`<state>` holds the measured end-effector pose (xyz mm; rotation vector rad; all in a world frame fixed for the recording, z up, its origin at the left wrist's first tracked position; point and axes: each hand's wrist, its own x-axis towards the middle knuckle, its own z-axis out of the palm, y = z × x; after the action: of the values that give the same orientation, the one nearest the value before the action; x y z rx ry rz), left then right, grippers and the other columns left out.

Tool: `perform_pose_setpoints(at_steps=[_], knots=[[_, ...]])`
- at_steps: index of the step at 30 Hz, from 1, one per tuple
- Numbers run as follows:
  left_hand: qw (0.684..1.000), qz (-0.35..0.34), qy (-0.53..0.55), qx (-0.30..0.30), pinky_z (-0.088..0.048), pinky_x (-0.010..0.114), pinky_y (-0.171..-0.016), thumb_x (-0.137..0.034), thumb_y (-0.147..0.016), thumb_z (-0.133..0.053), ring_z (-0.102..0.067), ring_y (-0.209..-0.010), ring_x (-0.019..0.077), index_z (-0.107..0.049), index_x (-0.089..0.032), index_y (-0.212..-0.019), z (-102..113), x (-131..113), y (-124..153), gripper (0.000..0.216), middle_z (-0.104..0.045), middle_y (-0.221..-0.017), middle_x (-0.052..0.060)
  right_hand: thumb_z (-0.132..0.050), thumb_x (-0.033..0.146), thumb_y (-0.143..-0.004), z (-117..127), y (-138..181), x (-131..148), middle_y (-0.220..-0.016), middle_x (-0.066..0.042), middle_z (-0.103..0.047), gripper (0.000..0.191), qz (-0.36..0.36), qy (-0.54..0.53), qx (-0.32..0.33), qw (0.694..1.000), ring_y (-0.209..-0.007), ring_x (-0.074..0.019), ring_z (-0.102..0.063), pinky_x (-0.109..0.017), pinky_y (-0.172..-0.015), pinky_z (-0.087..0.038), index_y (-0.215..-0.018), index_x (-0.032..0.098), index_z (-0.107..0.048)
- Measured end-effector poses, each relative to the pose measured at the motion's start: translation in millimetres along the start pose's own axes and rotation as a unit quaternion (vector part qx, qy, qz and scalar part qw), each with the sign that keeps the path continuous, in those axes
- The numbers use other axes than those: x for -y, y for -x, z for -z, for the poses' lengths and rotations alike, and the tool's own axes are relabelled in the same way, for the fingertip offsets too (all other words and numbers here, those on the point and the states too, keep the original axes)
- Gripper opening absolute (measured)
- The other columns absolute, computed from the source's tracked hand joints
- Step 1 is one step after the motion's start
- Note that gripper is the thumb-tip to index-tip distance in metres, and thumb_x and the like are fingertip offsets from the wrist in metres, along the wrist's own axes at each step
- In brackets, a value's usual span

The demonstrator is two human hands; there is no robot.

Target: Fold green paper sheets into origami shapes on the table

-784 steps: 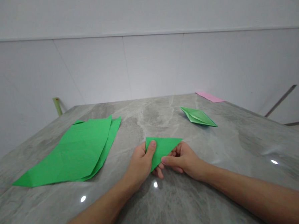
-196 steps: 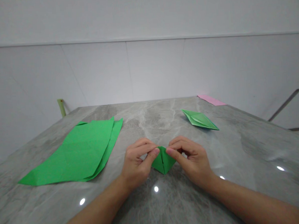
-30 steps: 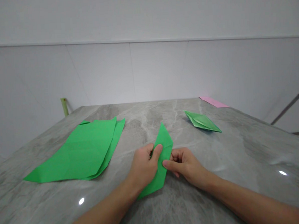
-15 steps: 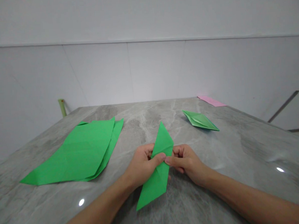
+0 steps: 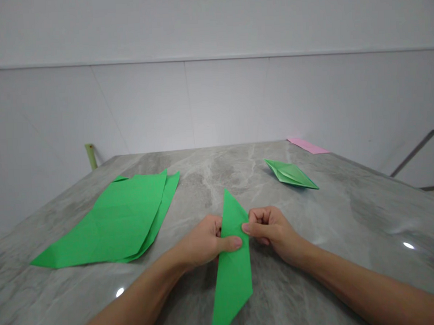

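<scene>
A folded green paper piece (image 5: 233, 273), long and pointed at both ends, stands on edge above the grey marble table (image 5: 333, 224). My left hand (image 5: 203, 243) pinches its middle from the left, thumb laid across the front. My right hand (image 5: 271, 230) pinches the same spot from the right, fingers curled behind the paper. The upper tip points away from me and the lower tip reaches the bottom edge of the view.
A stack of flat green sheets (image 5: 114, 221) lies at the left. A finished folded green shape (image 5: 290, 174) rests at the back right, with a pink sheet (image 5: 308, 145) beyond it at the table's far edge. A small green post (image 5: 90, 156) stands at the back left corner.
The folded paper has swung more upright and come nearer to me, its lower tip now dropping to the bottom of the view. Both hands keep their pinch at its middle.
</scene>
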<state>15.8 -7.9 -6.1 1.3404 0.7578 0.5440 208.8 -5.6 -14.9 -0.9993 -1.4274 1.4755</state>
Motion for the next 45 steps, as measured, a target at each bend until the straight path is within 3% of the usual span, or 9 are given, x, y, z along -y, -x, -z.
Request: perform_pose_setpoints(at_steps=[5,15,21,27,32,40,45], knots=[[0.992,-0.017,0.106,-0.064,-0.043,0.019,-0.049,-0.051,-0.064,-0.083,-0.054,-0.052,0.0093,-0.066,-0.011,-0.077,-4,7,-7,0.045,-0.063,-0.066,0.002,-0.078,0.046,-0.063,-3,0,0,-0.039,0.008,-0.039,0.041,-0.013,-0.007,0.023,1.000,-0.039,-0.0056,-0.026,-0.025,-0.042,-0.014,-0.050,0.019,-0.050],[0.997,0.000,0.066,-0.029,-0.039,0.018,-0.044,-0.047,-0.061,-0.085,-0.048,-0.045,0.0065,-0.060,-0.013,-0.066,-3,-8,1,0.042,-0.058,-0.057,-0.002,-0.079,0.043,-0.065,-1,-2,-2,-0.039,0.009,-0.036,0.041,-0.003,-0.043,0.006,0.999,-0.038,-0.0050,-0.023,-0.024,-0.041,-0.013,-0.052,0.020,-0.048],[0.999,0.030,0.041,0.012,-0.037,0.017,-0.044,-0.041,-0.063,-0.082,-0.046,-0.045,0.0059,-0.056,-0.014,-0.062,-12,-3,2,0.037,-0.055,-0.056,-0.004,-0.076,0.041,-0.068,10,-11,-5,-0.038,0.010,-0.032,0.041,0.015,-0.076,-0.042,0.996,-0.037,-0.0047,-0.020,-0.025,-0.040,-0.010,-0.052,0.020,-0.045],[0.997,0.020,0.052,-0.057,-0.045,0.023,-0.048,-0.048,-0.064,-0.080,-0.061,-0.050,0.0144,-0.063,-0.014,-0.072,-5,-2,0,0.039,-0.067,-0.061,0.003,-0.077,0.050,-0.070,4,-6,-3,-0.043,0.009,-0.037,0.040,0.026,0.002,0.015,1.000,-0.041,-0.0053,-0.023,-0.024,-0.041,-0.013,-0.061,0.017,-0.055],[0.992,0.014,0.035,-0.124,-0.045,0.023,-0.045,-0.059,-0.066,-0.076,-0.062,-0.048,0.0165,-0.064,-0.012,-0.072,-6,-4,-3,0.049,-0.070,-0.060,0.008,-0.080,0.052,-0.065,-1,-1,1,-0.044,0.008,-0.037,0.046,0.012,0.024,0.036,0.999,-0.043,-0.0055,-0.024,-0.024,-0.043,-0.014,-0.054,0.018,-0.050],[0.996,0.048,0.041,-0.059,-0.043,0.022,-0.040,-0.052,-0.064,-0.078,-0.064,-0.046,0.0172,-0.064,-0.014,-0.070,-9,-8,3,0.042,-0.067,-0.057,0.004,-0.079,0.042,-0.065,1,-2,-6,-0.042,0.008,-0.037,0.041,-0.019,-0.036,0.042,0.998,-0.041,-0.0053,-0.024,-0.025,-0.043,-0.013,-0.052,0.019,-0.048],[0.997,0.054,0.043,-0.032,-0.037,0.021,-0.036,-0.048,-0.066,-0.077,-0.056,-0.037,0.0132,-0.060,-0.015,-0.063,-10,-6,5,0.037,-0.065,-0.056,0.003,-0.078,0.038,-0.067,2,-5,-9,-0.041,0.009,-0.037,0.039,-0.015,-0.070,0.036,0.997,-0.040,-0.0055,-0.024,-0.025,-0.043,-0.013,-0.053,0.019,-0.047]])
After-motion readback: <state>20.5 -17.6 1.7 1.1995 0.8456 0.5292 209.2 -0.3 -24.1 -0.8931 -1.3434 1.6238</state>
